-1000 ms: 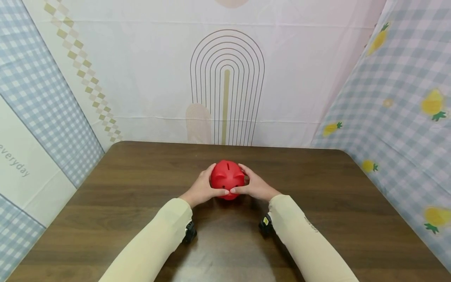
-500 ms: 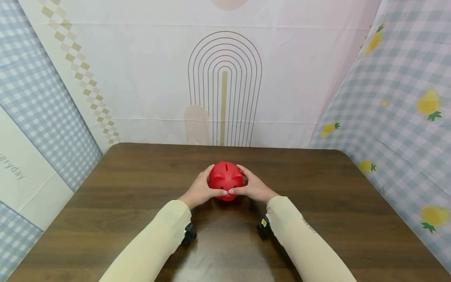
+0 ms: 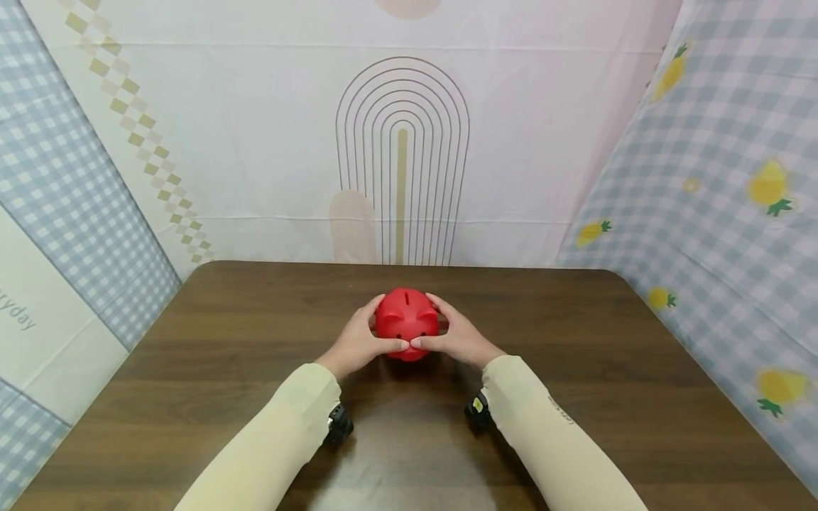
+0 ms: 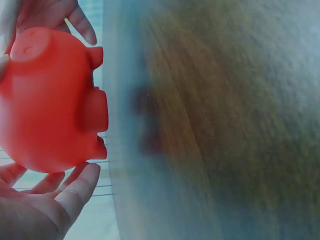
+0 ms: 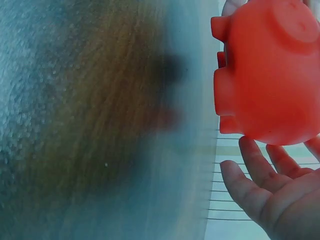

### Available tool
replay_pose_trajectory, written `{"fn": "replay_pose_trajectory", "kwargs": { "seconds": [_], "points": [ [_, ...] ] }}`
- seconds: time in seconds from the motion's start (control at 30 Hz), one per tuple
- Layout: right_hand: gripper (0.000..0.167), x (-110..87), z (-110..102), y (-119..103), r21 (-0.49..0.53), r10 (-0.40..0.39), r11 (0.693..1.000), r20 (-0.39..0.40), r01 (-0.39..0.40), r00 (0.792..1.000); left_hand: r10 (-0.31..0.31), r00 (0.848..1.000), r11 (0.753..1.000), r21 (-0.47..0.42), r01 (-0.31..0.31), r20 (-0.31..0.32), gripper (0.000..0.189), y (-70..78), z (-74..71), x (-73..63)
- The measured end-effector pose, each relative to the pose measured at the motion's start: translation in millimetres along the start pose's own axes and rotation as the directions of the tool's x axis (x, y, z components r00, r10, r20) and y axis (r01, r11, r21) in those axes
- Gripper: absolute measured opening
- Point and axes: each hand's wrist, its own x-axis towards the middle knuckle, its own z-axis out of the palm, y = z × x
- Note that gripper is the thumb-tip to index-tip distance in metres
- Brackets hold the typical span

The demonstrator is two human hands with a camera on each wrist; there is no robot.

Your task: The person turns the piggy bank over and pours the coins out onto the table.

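A red pig-shaped piggy bank is held between both hands near the middle of the table, its coin slot on top and its snout facing me. My left hand holds its left side and my right hand its right side. Both thumbs lie across the snout, tips nearly meeting. In the left wrist view the piggy bank shows its stubby feet apart from the tabletop, with fingers spread along its side. The right wrist view likewise has fingers against the piggy bank.
The dark wood table extends around the hands on all sides. Behind it hangs a pale cloth printed with arches; checked cloths flank it. A small black device sits at each wrist, below cream sleeves.
In the head view the piggy bank and both hands sit slightly higher than half a second ago. The whole view has drifted a little left. The grip looks the same.
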Motion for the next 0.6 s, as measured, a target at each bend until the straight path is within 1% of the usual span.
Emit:
{"fn": "replay_pose_trajectory", "kwargs": {
  "seconds": [0.13, 0.37, 0.6],
  "points": [
    [0.086, -3.1, 0, -5, -0.025, -0.016, 1.000, -0.010, 0.016, 1.000, -0.019, 1.000, 1.000, -0.004, 0.019, 0.001, 0.090, 3.0, -1.5, -2.0],
    [0.086, -7.3, 1, -11, -0.051, -0.024, 0.998, -0.049, 0.022, 0.999, -0.012, 1.000, 1.000, -0.020, 0.012, 0.015, 0.089, 8.8, -5.8, -5.3],
    [0.084, -9.2, -1, -14, -0.063, -0.029, 0.998, -0.047, 0.026, 0.998, -0.034, 0.999, 0.999, -0.027, 0.035, 0.039, 0.088, 14.3, -7.5, -7.0]
  ]
}}
